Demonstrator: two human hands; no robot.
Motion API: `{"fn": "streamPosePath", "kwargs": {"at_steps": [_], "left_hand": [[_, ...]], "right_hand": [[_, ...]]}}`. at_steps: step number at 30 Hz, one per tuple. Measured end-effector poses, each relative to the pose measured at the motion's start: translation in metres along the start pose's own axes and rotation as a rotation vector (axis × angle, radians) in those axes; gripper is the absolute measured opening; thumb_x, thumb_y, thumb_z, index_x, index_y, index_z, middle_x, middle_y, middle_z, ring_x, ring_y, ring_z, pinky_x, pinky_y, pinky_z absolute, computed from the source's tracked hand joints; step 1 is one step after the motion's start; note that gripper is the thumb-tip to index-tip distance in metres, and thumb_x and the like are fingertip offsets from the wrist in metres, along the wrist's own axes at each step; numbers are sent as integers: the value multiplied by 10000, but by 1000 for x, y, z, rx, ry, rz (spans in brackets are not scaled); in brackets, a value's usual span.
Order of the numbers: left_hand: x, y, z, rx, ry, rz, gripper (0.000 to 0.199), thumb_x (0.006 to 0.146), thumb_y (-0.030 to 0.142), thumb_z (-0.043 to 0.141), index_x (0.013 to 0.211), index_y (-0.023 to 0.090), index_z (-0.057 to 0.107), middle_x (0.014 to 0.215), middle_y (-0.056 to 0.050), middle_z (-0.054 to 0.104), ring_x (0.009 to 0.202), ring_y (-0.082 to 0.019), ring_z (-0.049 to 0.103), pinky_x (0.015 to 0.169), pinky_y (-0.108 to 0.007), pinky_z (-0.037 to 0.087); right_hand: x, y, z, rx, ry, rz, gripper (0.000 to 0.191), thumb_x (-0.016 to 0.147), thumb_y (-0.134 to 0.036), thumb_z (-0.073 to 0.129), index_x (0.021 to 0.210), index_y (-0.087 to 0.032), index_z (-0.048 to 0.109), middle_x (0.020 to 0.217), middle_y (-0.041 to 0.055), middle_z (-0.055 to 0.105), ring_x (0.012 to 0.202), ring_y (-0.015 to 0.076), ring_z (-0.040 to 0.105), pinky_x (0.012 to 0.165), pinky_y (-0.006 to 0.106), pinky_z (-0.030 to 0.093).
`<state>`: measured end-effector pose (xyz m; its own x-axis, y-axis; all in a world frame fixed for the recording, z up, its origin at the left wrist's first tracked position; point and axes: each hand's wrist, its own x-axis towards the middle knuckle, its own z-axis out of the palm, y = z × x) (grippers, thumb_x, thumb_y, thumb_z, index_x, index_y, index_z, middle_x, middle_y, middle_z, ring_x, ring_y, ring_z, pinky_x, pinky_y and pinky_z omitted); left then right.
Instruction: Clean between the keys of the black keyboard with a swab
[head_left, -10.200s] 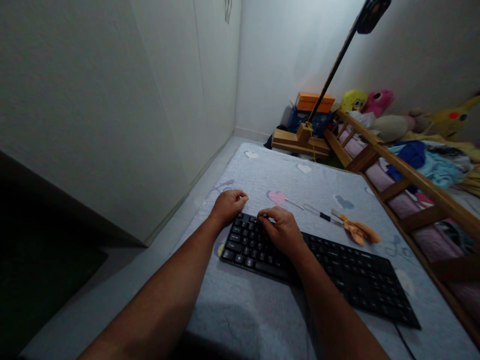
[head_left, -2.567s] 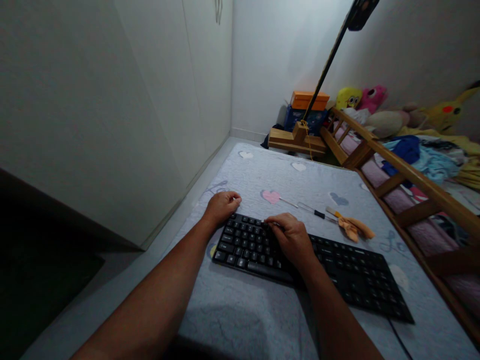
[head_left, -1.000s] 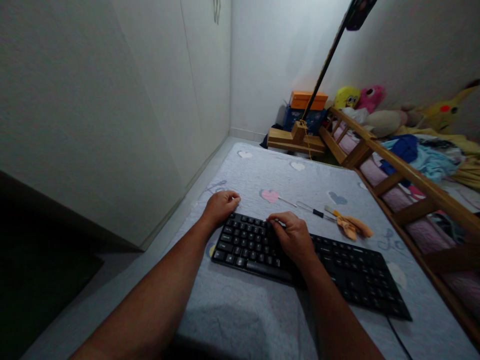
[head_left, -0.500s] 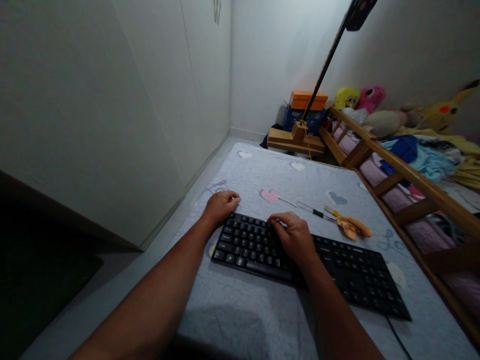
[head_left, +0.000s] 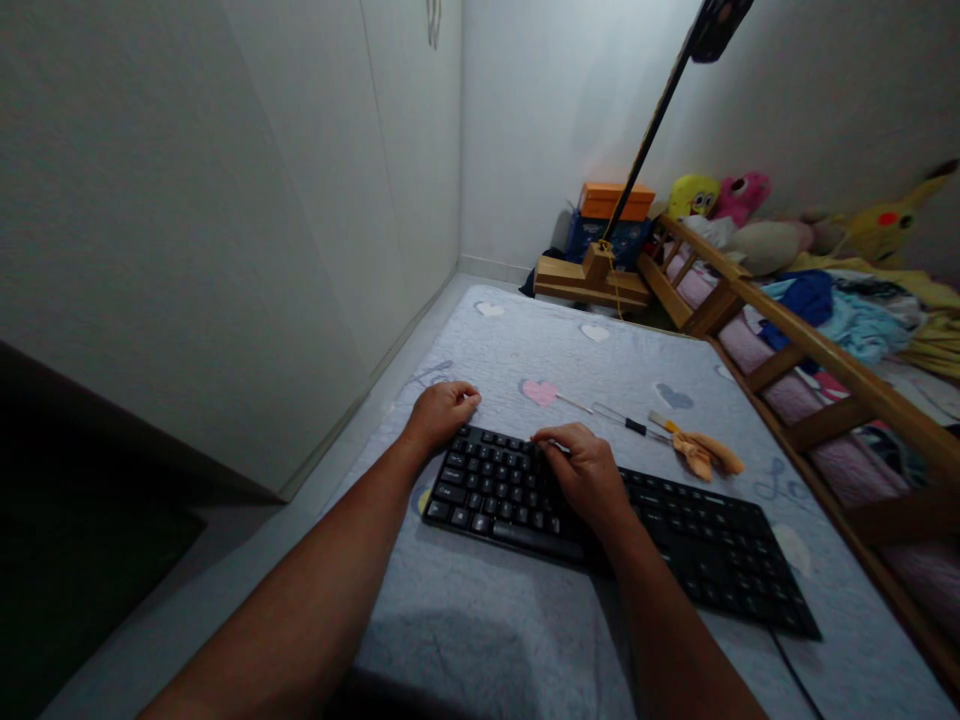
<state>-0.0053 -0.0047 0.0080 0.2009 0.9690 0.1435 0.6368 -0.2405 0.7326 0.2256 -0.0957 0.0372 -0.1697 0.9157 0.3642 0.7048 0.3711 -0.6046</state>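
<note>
A black keyboard (head_left: 517, 490) lies at a slant on the pale patterned cloth (head_left: 510, 620). My left hand (head_left: 442, 412) rests by its upper left corner, fingers curled together; whatever they hold, if anything, is too small to make out. Over the keyboard's upper middle is my right hand (head_left: 585, 465), thumb and fingertips pinched at the top key rows; anything between them is hidden. Beyond the keyboard lie a thin white stick (head_left: 574, 403), a tool with a black grip and wire loop (head_left: 635, 427), and an orange cloth (head_left: 705, 455) beside a yellow-handled brush (head_left: 663, 423).
A wooden bed rail (head_left: 832, 355) runs along the right, with clothes and plush toys (head_left: 694, 195) behind it. At the back stand a wooden stand (head_left: 592, 275) with a dark pole and an orange box (head_left: 616, 201). A pale cabinet (head_left: 300, 200) fills the left side.
My right hand has shifted very slightly to the left over the top key rows. My left hand and the keyboard have not visibly moved.
</note>
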Motion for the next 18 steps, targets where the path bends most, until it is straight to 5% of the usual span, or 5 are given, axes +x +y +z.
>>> {"fn": "streamPosePath", "kwargs": {"at_steps": [18], "left_hand": [[-1, 3, -2, 3, -1, 1, 321, 832, 360, 520, 892, 143, 749, 636, -29, 644, 630, -173, 569, 587, -272, 373]], "right_hand": [[-1, -1, -4, -30, 30, 43, 177, 859, -200, 543, 816, -218, 714, 860, 56, 747, 843, 220, 660, 816, 349, 484]]}}
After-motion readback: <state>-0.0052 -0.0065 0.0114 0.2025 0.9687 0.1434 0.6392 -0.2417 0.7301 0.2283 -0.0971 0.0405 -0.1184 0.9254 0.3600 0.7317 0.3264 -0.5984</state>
